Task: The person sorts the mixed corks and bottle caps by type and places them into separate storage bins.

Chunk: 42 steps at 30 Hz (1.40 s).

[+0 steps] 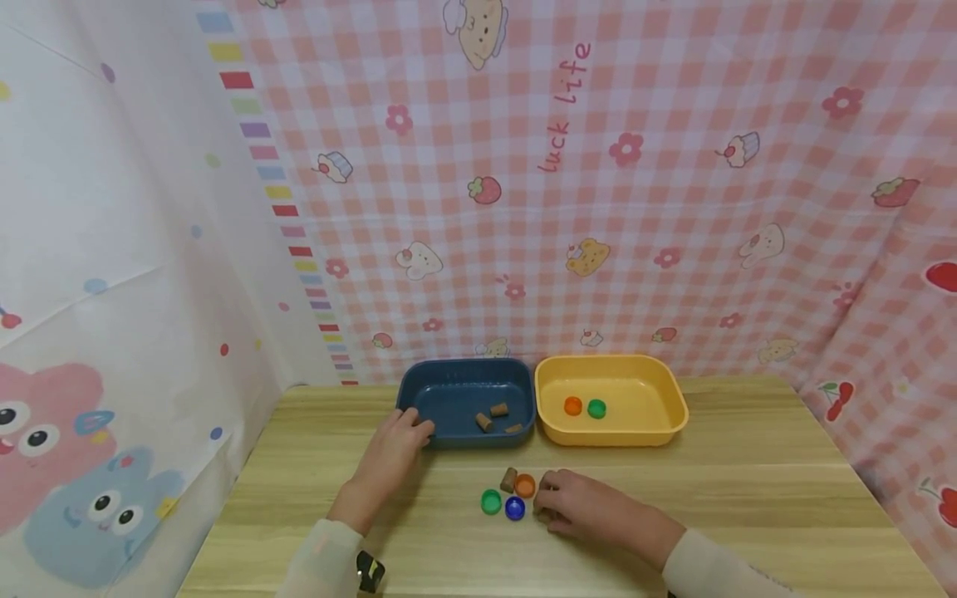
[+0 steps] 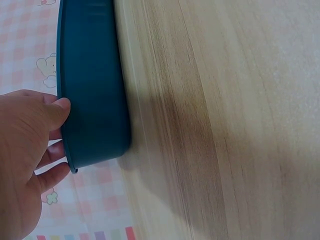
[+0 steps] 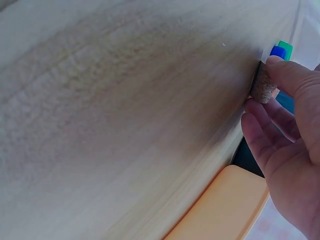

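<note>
My left hand (image 1: 396, 448) grips the rim of the dark blue bin (image 2: 95, 90) at its front left corner, thumb on the outer wall. Inside that bin lie a few corks (image 1: 499, 409). Over the table, my right hand (image 1: 583, 505) pinches a cork (image 3: 263, 85) between thumb and fingers, low at the tabletop. To its left sit an orange cap (image 1: 525, 486), a blue cap (image 1: 515, 508), a green cap (image 1: 490, 502) and what appears to be another cork (image 1: 509, 479).
A yellow bin (image 1: 658, 432) stands against the blue one on its right, holding an orange cap (image 1: 572, 406) and a green cap (image 1: 596, 409). Behind the wooden table (image 1: 748, 465) hangs a pink checked cloth (image 1: 643, 208); white patterned cloth (image 1: 149, 249) hangs at left.
</note>
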Tool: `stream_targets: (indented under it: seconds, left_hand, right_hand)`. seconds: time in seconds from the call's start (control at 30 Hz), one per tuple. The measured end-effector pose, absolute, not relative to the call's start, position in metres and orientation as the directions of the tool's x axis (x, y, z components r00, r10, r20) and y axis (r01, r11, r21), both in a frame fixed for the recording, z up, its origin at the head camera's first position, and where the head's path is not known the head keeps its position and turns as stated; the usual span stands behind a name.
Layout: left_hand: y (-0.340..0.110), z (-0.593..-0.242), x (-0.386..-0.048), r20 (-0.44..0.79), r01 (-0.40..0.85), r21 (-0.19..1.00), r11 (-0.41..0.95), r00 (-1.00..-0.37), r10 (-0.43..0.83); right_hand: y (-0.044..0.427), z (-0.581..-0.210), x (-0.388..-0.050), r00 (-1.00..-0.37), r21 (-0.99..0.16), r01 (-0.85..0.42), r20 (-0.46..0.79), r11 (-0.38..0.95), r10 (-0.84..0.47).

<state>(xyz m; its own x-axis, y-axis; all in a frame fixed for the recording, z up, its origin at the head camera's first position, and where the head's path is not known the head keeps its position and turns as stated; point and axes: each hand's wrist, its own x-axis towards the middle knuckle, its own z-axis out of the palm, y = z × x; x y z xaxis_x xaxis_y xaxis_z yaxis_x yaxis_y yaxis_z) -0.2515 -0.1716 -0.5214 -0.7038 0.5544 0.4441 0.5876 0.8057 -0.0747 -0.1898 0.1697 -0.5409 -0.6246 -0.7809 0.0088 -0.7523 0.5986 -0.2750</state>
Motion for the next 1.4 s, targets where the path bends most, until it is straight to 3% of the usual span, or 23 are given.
stream_targets:
  seconds: [0.43, 0.77, 0.97, 1.4]
  left_hand:
    - [-0.172, -0.521, -0.253, 0.421, 0.579, -0.077, 0.812, -0.719, 0.553]
    - [-0.172, -0.521, -0.253, 0.436, 0.593, -0.071, 0.802, -0.705, 0.560]
    - [-0.172, -0.520, -0.254, 0.459, 0.596, -0.095, 0.797, -0.685, 0.567]
    - [-0.172, -0.522, -0.254, 0.422, 0.578, -0.080, 0.812, -0.718, 0.553]
  right_hand:
    - [0.170, -0.536, -0.190, -0.592, -0.302, -0.775, 0.040, 0.555, -0.805]
    - [0.173, -0.517, -0.192, -0.610, -0.337, -0.758, 0.062, 0.559, -0.790]
    - [0.170, -0.504, -0.197, -0.594, -0.310, -0.783, 0.113, 0.540, -0.796]
    - [0.167, -0.486, -0.215, -0.523, -0.182, -0.851, 0.195, 0.494, -0.830]
